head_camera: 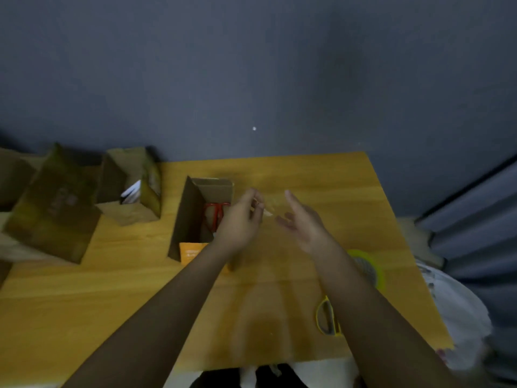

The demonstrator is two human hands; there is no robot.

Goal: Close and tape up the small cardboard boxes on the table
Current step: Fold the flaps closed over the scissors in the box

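An open cardboard box stands on the wooden table, with red scissors inside it and an orange flap at its near end. My left hand hovers over the box's right side and pinches a blurred strip of clear tape. My right hand is open just right of the strip, fingers spread, apart from it. A second open box with white paper inside sits at the back left. A shut, taller box lies further left.
A tape roll with a yellow-green core lies under my right forearm. Yellow-handled scissors rest near the table's front right. A dark grey wall is behind the table. White cloth and grey drapery lie right of the table.
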